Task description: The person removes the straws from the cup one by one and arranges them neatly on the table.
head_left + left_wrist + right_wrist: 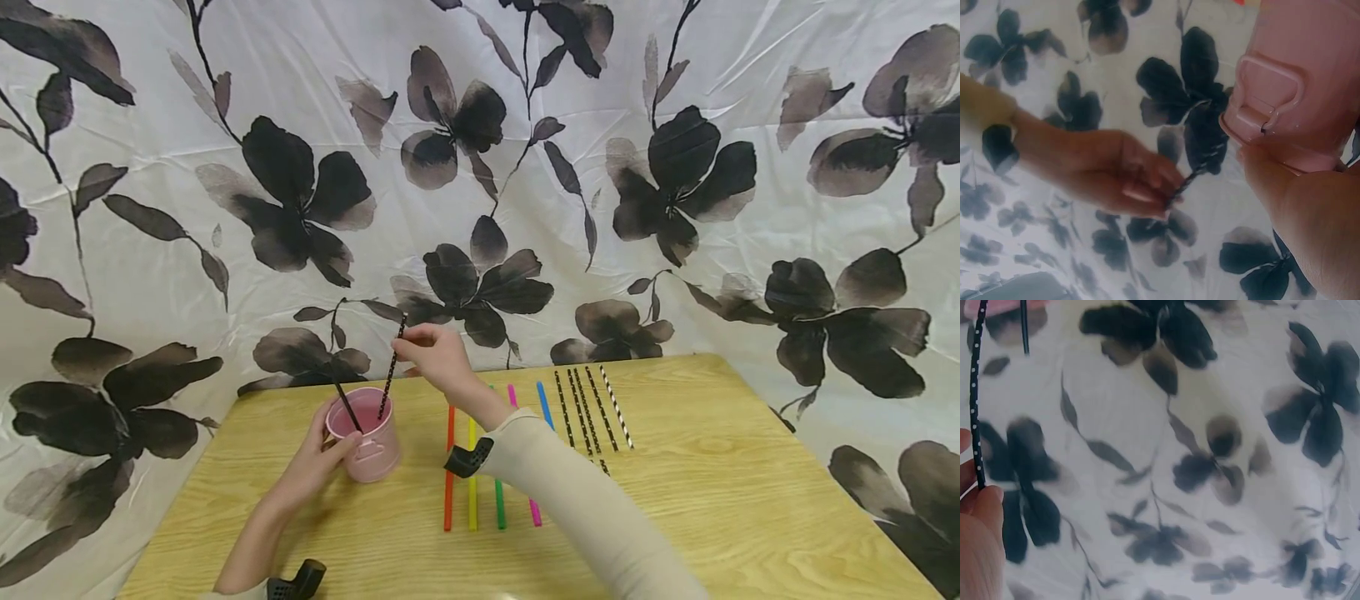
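Note:
A small pink metal bucket [382,457] stands at the left of the table. My left hand [315,458] grips its left side, thumb across the front near the rim. In the left wrist view a wire handle [1279,94] shows on the bucket's wall. My right hand [437,358] pinches a black straw with white dots [388,379] near its upper end, above and right of the bucket. That straw's lower end reaches into the bucket's mouth. Another dark straw [346,406] leans leftward inside the bucket; the right wrist view shows its tip.
Orange [448,508], yellow [472,504], green [500,504], pink [536,512] and blue [544,402] straws lie on the wooden table [712,500], partly under my right forearm. Several dotted black straws [600,408] and a black-and-white striped straw [617,408] lie farther right. A floral cloth [570,208] hangs behind.

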Tool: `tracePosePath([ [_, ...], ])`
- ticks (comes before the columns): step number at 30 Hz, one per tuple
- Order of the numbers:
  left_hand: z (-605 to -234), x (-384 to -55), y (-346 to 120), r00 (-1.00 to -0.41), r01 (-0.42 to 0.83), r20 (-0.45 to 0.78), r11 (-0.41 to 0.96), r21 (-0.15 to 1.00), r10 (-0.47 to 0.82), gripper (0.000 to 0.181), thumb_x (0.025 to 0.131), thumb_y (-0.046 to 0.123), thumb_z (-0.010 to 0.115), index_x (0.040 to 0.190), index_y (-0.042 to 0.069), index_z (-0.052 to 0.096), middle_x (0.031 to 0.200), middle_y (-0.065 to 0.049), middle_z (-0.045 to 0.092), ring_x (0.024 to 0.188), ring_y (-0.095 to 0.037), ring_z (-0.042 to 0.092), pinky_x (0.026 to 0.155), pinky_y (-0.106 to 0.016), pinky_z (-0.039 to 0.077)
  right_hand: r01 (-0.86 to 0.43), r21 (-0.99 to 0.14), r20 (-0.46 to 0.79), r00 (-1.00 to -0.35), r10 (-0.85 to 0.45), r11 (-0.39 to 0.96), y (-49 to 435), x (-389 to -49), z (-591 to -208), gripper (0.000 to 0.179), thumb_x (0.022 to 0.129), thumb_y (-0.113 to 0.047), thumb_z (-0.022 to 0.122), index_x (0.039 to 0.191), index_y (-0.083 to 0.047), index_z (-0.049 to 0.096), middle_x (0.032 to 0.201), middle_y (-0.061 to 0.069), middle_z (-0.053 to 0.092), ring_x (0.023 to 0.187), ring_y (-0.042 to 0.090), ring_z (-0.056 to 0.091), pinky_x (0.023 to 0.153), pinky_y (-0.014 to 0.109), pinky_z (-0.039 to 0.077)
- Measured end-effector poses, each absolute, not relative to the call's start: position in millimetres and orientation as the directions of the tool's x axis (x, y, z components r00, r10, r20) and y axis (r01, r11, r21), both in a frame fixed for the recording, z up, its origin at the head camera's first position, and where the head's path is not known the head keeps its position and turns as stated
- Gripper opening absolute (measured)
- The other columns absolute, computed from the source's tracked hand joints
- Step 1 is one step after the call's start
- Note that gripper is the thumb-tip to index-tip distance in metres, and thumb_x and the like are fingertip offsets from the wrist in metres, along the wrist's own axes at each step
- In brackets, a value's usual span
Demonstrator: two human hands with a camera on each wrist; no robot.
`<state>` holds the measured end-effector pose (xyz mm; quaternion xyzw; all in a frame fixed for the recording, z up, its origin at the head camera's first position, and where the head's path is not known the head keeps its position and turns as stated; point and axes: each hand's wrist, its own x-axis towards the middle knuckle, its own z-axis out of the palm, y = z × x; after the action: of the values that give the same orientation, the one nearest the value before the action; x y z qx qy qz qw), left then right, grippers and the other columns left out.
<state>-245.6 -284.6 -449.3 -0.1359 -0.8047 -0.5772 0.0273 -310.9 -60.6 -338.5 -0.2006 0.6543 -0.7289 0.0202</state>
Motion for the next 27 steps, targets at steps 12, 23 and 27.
tracePosePath([
  [12,-445,-246,-286,-0.959,0.261,0.212,0.296,0.919,0.189,0.069,0.089,0.022,0.053,0.141,0.015,0.009,0.136,-0.018,0.024,0.122,-0.034,0.028,0.084,-0.024,0.039,-0.371,-0.909,0.412,-0.870,-0.270,-0.191,1,-287,-286,0.025,0.079,-0.016,0.067,0.096,0.001,0.062,0.089,0.013,0.062,0.075,0.025,0.061,0.061,0.039,0.052],
  [23,-445,-245,-283,-0.946,0.297,0.244,0.274,0.915,0.212,0.068,0.090,0.018,0.052,0.141,0.014,0.007,0.136,-0.019,0.023,0.124,-0.035,0.023,0.082,-0.014,0.036,-0.412,-0.909,0.413,-0.877,-0.246,-0.058,63,-258,-282,0.031,0.078,-0.019,0.068,0.100,0.002,0.062,0.088,0.012,0.063,0.070,0.030,0.057,0.058,0.037,0.052],
  [27,-446,-245,-283,-0.950,0.286,0.235,0.278,0.917,0.205,0.070,0.090,0.019,0.053,0.141,0.015,0.006,0.138,-0.018,0.022,0.124,-0.033,0.022,0.083,-0.011,0.034,-0.448,-0.894,0.433,-0.866,-0.249,0.003,87,-251,-288,0.032,0.078,-0.017,0.068,0.103,0.001,0.062,0.085,0.011,0.063,0.070,0.023,0.058,0.058,0.038,0.052],
])
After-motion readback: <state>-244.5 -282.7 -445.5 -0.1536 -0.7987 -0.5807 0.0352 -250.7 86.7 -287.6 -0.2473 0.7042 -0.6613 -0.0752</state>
